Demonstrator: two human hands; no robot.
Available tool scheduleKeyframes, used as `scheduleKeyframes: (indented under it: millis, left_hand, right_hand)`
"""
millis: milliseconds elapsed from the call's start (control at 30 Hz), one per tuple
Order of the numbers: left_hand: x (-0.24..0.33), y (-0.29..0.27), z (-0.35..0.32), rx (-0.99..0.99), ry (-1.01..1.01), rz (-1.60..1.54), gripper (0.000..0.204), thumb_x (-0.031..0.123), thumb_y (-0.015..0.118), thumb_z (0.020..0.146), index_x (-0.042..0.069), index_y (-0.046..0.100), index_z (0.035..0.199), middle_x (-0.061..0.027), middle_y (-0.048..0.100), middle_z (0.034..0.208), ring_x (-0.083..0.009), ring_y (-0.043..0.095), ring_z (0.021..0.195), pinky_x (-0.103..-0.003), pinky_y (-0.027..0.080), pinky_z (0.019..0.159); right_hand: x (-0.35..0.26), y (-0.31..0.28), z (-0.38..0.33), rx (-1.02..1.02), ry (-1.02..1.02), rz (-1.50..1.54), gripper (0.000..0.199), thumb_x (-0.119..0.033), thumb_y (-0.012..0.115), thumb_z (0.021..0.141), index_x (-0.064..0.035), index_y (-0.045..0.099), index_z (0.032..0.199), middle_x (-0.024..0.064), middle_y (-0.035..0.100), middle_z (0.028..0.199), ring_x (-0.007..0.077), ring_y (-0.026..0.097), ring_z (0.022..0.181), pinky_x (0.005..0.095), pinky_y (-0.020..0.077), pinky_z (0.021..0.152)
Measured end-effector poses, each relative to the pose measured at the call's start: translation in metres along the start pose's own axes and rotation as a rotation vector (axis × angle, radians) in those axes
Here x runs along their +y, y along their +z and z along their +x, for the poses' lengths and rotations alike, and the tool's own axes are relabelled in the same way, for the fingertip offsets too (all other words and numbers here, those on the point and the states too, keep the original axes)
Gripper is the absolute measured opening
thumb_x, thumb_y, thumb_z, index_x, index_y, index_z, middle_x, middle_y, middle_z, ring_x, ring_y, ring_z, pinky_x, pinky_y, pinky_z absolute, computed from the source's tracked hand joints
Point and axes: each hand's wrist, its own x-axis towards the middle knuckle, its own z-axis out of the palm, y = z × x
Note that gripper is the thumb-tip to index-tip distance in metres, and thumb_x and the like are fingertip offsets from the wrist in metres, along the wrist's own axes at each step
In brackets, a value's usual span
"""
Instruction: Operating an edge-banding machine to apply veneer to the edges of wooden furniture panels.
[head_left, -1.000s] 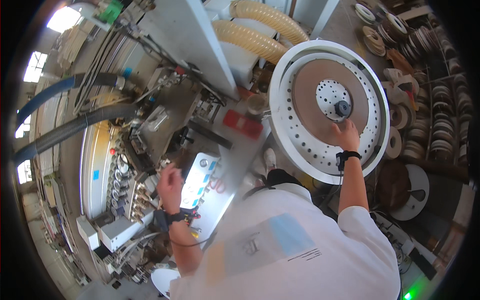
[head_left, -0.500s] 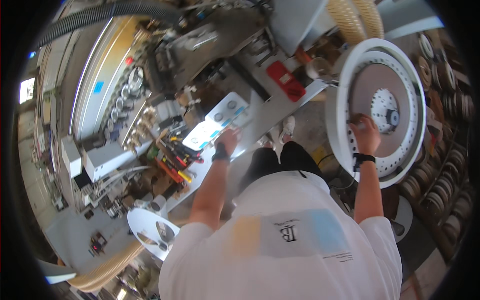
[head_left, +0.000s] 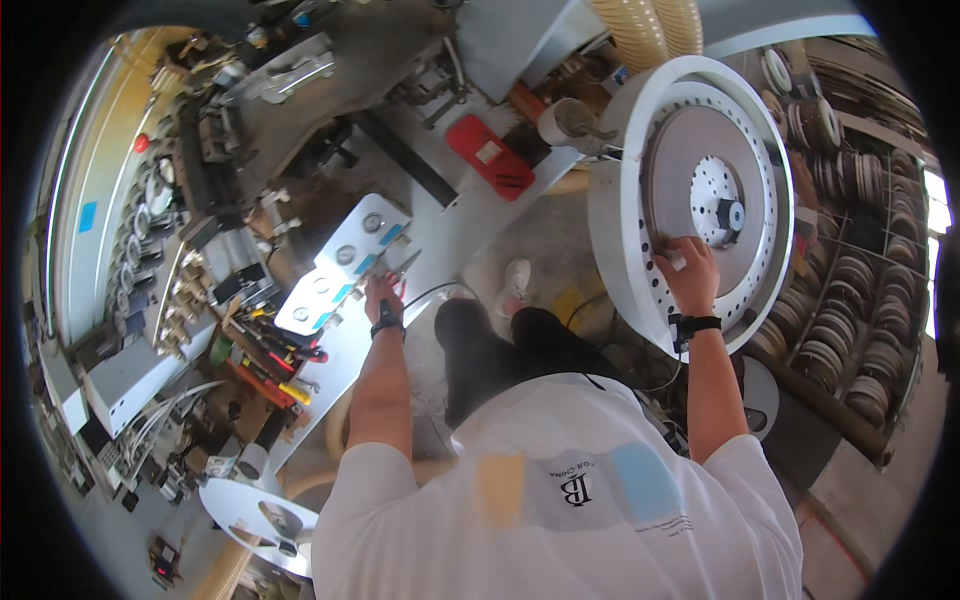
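My left hand [head_left: 383, 298] lies on the sloped white control panel [head_left: 335, 270] and is closed around a red-handled cutting tool [head_left: 403, 272] whose metal tips point up and away. My right hand [head_left: 688, 275] is pressed with bent fingers against the lower edge of the grey disc [head_left: 690, 150] inside the big white round turntable [head_left: 610, 200]. A small white piece [head_left: 678, 262] shows by my thumb; I cannot tell whether I grip it. The black hub [head_left: 733, 215] sits just above that hand. Both wrists wear black bands.
A red box [head_left: 488, 155] and a pale roll [head_left: 560, 122] lie on the machine top between panel and turntable. Hand tools [head_left: 270, 355] crowd a ledge to the left. Racks of coiled strip [head_left: 860, 280] stand at the right. A white reel [head_left: 260, 510] sits low left.
The view swung right and lower. My right hand slid from the hub to the disc's lower edge. My left hand moved across the panel and closed on the red-handled tool.
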Motion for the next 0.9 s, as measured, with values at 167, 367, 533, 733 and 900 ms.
scheduleKeyframes:
  millis: [167, 367, 533, 733, 900]
  left_hand:
    - [0.019, -0.001, -0.009, -0.152, 0.028, 0.721, 0.032, 0.028, 0.071, 0.092, 0.009, 0.069, 0.118, -0.0121, 0.075, 0.118, -0.0324, 0.074, 0.102, -0.044, 0.060, 0.087]
    - [0.163, 0.025, -0.099, -0.575, 0.143, -0.476, 0.025, 0.000, 0.068, 0.094, 0.003, 0.060, 0.117, -0.0038, 0.064, 0.087, -0.0144, 0.063, 0.071, -0.028, 0.051, 0.058]
    - [0.313, 0.027, -0.197, -0.868, 0.343, -0.116, 0.014, 0.012, 0.054, 0.105, 0.009, 0.065, 0.113, -0.0005, 0.068, 0.081, -0.0109, 0.061, 0.067, -0.027, 0.051, 0.061]
    - [0.487, 0.055, -0.278, -1.081, 0.606, 0.461, 0.015, 0.018, 0.063, 0.102, 0.007, 0.067, 0.112, -0.0077, 0.069, 0.080, -0.0206, 0.069, 0.072, -0.031, 0.053, 0.066]
    - [0.513, 0.106, -0.287, -1.018, 0.887, 0.388, 0.017, 0.023, 0.064, 0.102, 0.006, 0.066, 0.099, -0.0103, 0.072, 0.081, -0.0267, 0.067, 0.064, -0.038, 0.052, 0.060]
  right_hand:
    - [0.009, -0.006, -0.008, 0.104, -0.131, 0.156, 0.017, -0.019, 0.084, 0.081, -0.0130, 0.077, 0.095, 0.0047, 0.075, 0.099, 0.0292, 0.071, 0.088, 0.0397, 0.0577, 0.076]
    - [0.041, -0.032, -0.017, -0.025, 0.466, 0.952, 0.019, -0.016, 0.069, 0.103, 0.0009, 0.072, 0.111, 0.0015, 0.074, 0.090, 0.0075, 0.066, 0.075, 0.0233, 0.0530, 0.068]
    - [0.068, -0.071, -0.028, -0.088, 0.353, 1.102, 0.019, -0.014, 0.069, 0.103, 0.0011, 0.073, 0.113, 0.0013, 0.075, 0.090, 0.0072, 0.067, 0.078, 0.0228, 0.0526, 0.071]
    - [0.098, -0.108, -0.043, -0.155, 0.262, 1.184, 0.018, -0.013, 0.066, 0.105, 0.0010, 0.074, 0.112, 0.0019, 0.076, 0.091, 0.0082, 0.069, 0.084, 0.0242, 0.0529, 0.076]
    - [0.119, -0.116, -0.054, -0.113, 0.164, 1.266, 0.018, -0.014, 0.065, 0.105, 0.0008, 0.074, 0.112, 0.0024, 0.076, 0.092, 0.0104, 0.070, 0.085, 0.0262, 0.0534, 0.078]
